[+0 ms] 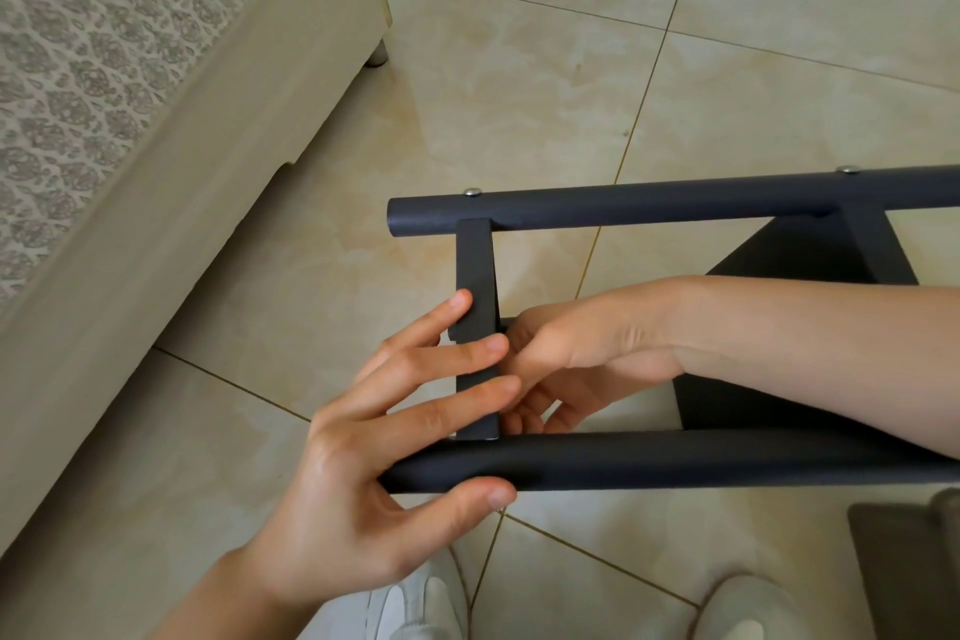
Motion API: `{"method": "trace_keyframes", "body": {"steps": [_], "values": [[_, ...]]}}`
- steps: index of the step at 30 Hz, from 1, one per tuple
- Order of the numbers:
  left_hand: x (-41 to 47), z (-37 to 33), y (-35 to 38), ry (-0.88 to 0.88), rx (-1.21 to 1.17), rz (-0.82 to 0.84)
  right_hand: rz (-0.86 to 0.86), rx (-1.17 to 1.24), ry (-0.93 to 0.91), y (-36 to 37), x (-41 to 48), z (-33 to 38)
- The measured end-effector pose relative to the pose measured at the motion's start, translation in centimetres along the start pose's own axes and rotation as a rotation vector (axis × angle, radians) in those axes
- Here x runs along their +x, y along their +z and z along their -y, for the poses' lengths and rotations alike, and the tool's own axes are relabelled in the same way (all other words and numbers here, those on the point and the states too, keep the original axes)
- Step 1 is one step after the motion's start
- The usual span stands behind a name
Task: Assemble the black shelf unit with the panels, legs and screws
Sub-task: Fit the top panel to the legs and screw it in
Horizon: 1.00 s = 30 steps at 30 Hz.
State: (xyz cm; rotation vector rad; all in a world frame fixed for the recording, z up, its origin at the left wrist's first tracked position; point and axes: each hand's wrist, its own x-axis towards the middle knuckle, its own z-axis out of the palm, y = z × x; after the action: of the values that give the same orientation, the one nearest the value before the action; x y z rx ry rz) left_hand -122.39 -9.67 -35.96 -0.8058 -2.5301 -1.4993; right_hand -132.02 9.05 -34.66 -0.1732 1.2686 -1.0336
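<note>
Two black legs (675,463) run left-right across mid-frame, with the crossbar (475,276) standing between them at their left end. Left hand (374,473) lies flat, fingers spread on it; right hand (582,359) curls just behind, can't tell what it grips.

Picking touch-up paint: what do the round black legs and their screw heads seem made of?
The round black legs: probably painted metal tube, matte, smooth with a faint sheen. The small screw heads: apparently bare metal, silvery and glinting.

Soft, even daylight; the glossy floor (519,83) shows pale sheen, shadows are faint. Focus is fairly sharp, with wide-angle bending at the edges.
</note>
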Motion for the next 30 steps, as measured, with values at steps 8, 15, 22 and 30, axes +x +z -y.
{"method": "trace_keyframes", "body": {"steps": [8,15,22,30], "values": [[-0.02,-0.09,0.0,0.008,-0.004,-0.007,-0.048,-0.147,-0.002,-0.17,-0.15,0.5],[0.02,-0.18,-0.01,0.011,-0.001,-0.007,-0.079,-0.161,-0.01,0.17,-0.08,0.44],[0.0,-0.09,-0.07,0.014,0.002,-0.002,-0.056,-0.13,-0.013,-0.13,-0.75,0.91],[-0.03,-0.11,0.01,0.015,0.0,-0.01,-0.108,-0.205,0.006,-0.06,-0.38,0.77]]}}
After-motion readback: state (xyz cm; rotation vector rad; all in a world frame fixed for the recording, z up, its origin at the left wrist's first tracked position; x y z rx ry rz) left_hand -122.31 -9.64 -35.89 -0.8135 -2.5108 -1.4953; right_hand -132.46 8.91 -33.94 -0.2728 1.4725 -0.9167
